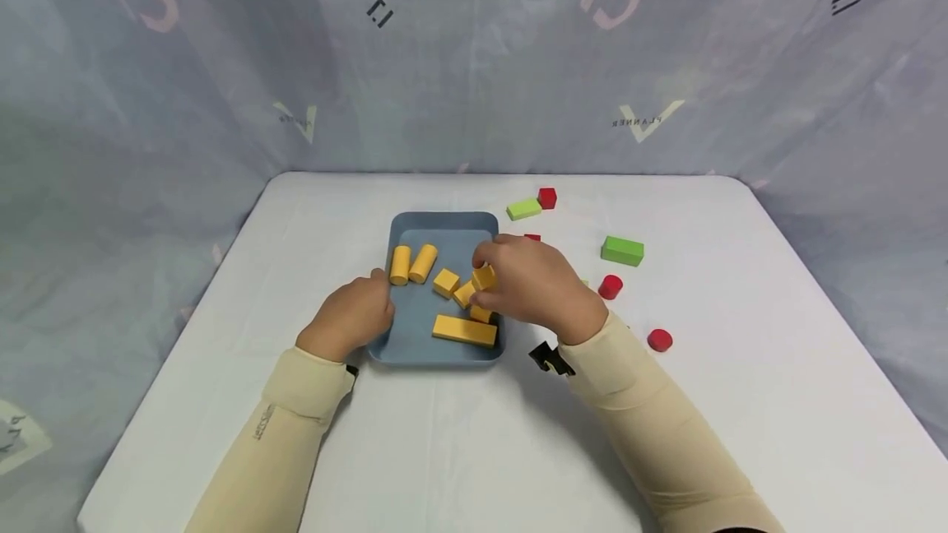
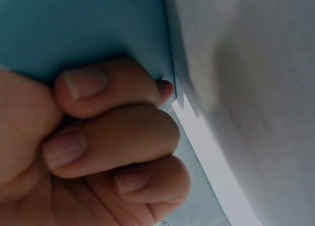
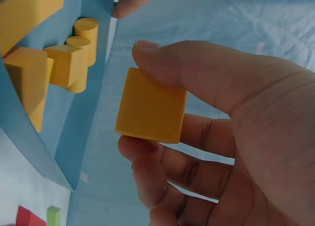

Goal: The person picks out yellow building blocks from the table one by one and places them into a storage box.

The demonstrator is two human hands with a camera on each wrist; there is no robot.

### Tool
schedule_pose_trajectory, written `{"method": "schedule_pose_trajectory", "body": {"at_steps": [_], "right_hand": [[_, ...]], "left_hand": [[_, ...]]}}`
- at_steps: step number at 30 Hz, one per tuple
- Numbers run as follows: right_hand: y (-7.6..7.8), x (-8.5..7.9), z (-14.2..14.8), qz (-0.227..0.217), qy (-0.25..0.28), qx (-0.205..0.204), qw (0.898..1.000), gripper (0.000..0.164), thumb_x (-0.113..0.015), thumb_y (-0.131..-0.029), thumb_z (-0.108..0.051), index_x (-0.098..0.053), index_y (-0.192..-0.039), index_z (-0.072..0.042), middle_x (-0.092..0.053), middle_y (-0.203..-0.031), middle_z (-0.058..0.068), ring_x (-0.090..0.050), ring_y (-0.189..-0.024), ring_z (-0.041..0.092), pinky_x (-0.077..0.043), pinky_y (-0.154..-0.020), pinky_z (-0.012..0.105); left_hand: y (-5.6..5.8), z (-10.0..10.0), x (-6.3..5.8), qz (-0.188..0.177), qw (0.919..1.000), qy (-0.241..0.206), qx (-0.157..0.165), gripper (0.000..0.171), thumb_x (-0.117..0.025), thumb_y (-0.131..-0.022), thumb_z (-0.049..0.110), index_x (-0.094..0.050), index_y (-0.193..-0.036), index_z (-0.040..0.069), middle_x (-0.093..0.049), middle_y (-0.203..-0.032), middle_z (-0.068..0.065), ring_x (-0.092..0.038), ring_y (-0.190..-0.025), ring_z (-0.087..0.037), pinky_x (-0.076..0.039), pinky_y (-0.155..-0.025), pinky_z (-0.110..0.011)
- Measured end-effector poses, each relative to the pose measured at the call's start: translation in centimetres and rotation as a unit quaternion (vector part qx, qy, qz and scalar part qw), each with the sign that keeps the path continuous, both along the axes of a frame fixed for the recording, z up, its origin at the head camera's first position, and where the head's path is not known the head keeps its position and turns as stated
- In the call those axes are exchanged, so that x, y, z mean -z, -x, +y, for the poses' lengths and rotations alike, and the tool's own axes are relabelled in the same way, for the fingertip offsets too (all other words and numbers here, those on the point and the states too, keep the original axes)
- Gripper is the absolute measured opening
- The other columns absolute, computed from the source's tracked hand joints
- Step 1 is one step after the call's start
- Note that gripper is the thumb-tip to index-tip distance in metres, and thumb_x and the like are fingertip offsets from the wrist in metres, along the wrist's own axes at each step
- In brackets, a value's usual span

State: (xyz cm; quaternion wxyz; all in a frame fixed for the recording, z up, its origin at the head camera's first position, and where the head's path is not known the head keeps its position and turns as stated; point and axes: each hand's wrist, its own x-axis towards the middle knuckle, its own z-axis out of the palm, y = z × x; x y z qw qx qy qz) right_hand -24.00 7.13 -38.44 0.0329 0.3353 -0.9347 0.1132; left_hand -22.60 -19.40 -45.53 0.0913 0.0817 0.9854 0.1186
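Note:
My right hand pinches a yellow cube between thumb and fingers, over the right side of a blue-grey tray. At the tray's left rim, my left hand grips the edge; its curled fingers fill much of the left wrist view. Inside the tray, two yellow cylinders lie at the left. Several small yellow blocks sit nearer the right hand, which partly covers them. Along the near right lies a long yellow block.
Right of the tray, a green block, a red cylinder and a red disc lie on the white table. A light green block and a red cube are farther back. My right forearm hides some pieces.

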Motion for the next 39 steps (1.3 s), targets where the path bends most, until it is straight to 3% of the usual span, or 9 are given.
{"method": "schedule_pose_trajectory", "body": {"at_steps": [20,39], "right_hand": [[0.0,1.4,-1.3,0.005,-0.024,-0.009,1.0,0.038,-0.076,-0.074,-0.044,-0.066,-0.103,-0.022,-0.054,-0.086,-0.012,-0.045,-0.066,0.002,-0.043,-0.049,0.02],[-0.1,1.3,-1.4,0.009,-0.031,-0.012,0.999,0.038,-0.076,-0.074,-0.044,-0.067,-0.103,-0.022,-0.056,-0.086,-0.011,-0.046,-0.067,0.002,-0.043,-0.048,0.02]], "left_hand": [[-0.1,0.1,0.2,0.008,1.0,-0.001,0.003,0.024,-0.05,-0.091,0.01,-0.047,-0.106,-0.009,-0.054,-0.062,-0.008,-0.05,-0.049,-0.018,-0.042,-0.041,-0.031],[-0.1,0.1,0.2,0.009,1.0,0.002,-0.002,0.022,-0.049,-0.091,0.01,-0.047,-0.104,-0.007,-0.054,-0.062,-0.008,-0.05,-0.049,-0.018,-0.042,-0.041,-0.032]]}}
